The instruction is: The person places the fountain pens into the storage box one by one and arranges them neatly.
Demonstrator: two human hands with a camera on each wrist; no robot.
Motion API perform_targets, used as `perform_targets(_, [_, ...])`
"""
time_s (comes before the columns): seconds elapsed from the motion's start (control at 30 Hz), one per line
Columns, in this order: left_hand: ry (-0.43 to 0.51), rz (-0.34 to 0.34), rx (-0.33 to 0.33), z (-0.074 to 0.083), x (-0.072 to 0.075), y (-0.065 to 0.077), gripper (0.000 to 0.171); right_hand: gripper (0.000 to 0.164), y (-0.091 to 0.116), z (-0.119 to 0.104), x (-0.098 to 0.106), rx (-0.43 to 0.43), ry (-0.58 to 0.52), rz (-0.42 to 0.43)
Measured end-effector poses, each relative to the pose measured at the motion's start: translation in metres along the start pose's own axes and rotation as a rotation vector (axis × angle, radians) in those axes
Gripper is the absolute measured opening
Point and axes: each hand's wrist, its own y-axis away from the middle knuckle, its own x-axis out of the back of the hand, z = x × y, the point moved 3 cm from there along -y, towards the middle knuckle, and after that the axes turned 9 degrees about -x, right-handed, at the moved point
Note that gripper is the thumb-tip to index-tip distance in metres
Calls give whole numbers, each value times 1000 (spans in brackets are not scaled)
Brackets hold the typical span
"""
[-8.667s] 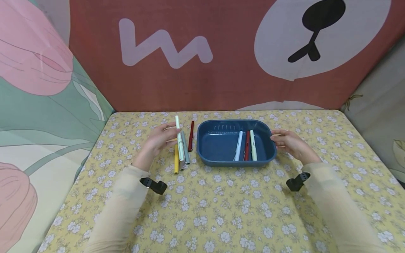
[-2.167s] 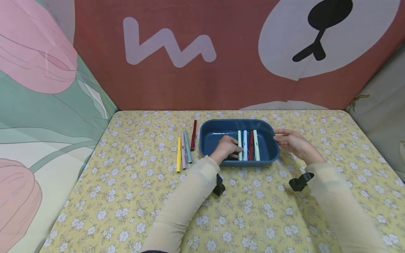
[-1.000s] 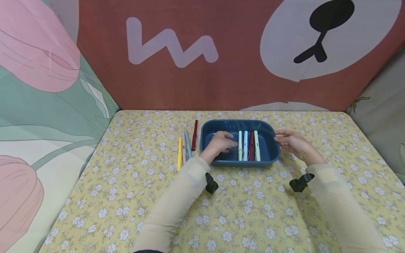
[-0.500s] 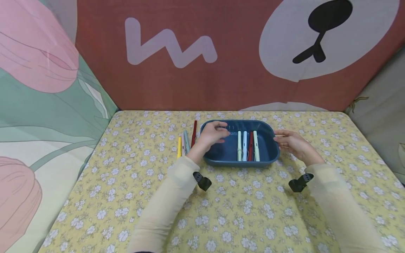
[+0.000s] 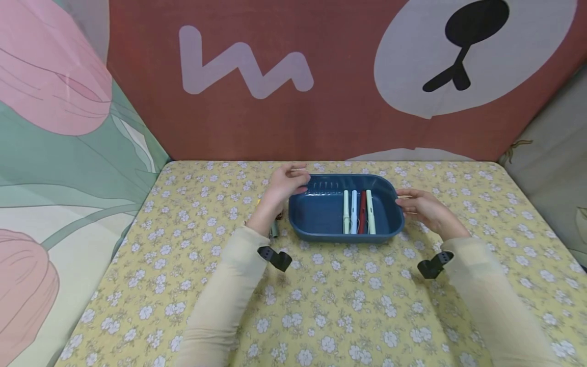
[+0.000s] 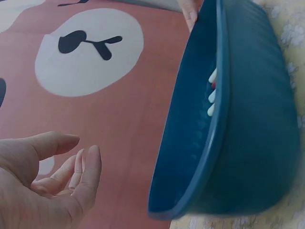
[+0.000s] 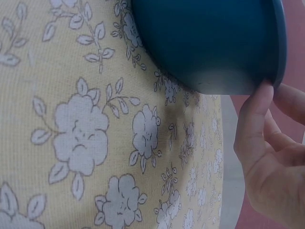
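Observation:
Inside the blue tray, several capped pens lie side by side: a pale green pen, a light blue pen, a red pen and another pale green one at the right. My left hand hovers by the tray's far left corner, its loosely bent fingers holding nothing; the left wrist view shows a gap between thumb and fingertips. My right hand pinches the tray's right rim between thumb and fingers. Under my left wrist, the end of a grey-green pen shows; the other pens there are mostly hidden.
A yellow flowered cloth covers the table. Behind it rises a reddish-brown fabric backdrop with a printed bear muzzle. Each wrist wears a small black camera, such as the left camera.
My left hand set a pale green pen in the tray beside the light blue one, let go, and moved left and away over the outside pens. My right hand stays at the rim.

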Motion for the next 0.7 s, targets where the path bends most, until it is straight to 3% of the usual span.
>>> perform_targets(0.4, [23,70,14,-2,25,-1,41,60,2,0,0,13,9,-12])
perform_targets(0.7, [11,96,76,-16,46,-2,43,59,0,1,1,15,2,-17])
